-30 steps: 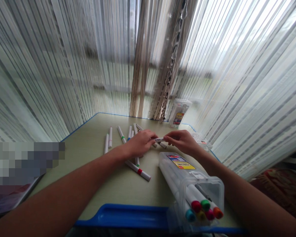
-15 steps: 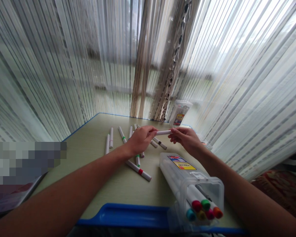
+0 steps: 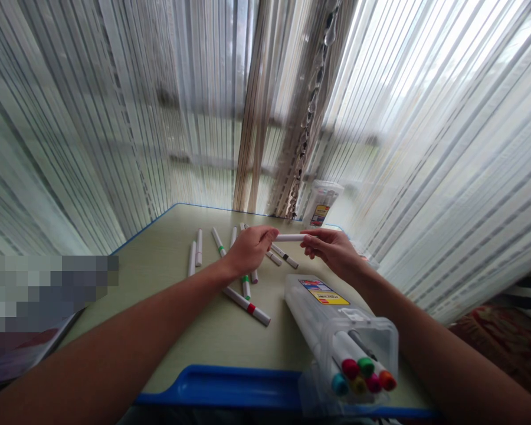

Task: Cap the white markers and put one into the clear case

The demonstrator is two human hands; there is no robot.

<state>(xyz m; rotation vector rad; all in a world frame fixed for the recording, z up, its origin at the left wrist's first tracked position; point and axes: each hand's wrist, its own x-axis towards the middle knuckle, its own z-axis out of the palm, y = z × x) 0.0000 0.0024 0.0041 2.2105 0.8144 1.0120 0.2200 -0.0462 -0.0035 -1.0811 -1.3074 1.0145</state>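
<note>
A white marker (image 3: 291, 238) is held level above the table, one end pinched by my left hand (image 3: 250, 249) and the other end by my right hand (image 3: 331, 249). Under and around my hands several white markers lie loose on the pale green table (image 3: 168, 265), among them one with a red band (image 3: 248, 307) and one with a green band (image 3: 218, 241). A clear plastic marker box (image 3: 336, 324) lies on its side near my right forearm, with several coloured marker caps (image 3: 363, 378) showing at its open end.
A second clear marker box (image 3: 321, 203) stands upright at the table's far right corner. Striped sheer curtains (image 3: 115, 118) surround the table's far sides. A blue tray rim (image 3: 230, 386) runs along the near edge. A book or magazine (image 3: 17, 354) lies at the left.
Both hands have lifted the white marker off the table and hold it higher, between them. The loose markers and the boxes have not moved.
</note>
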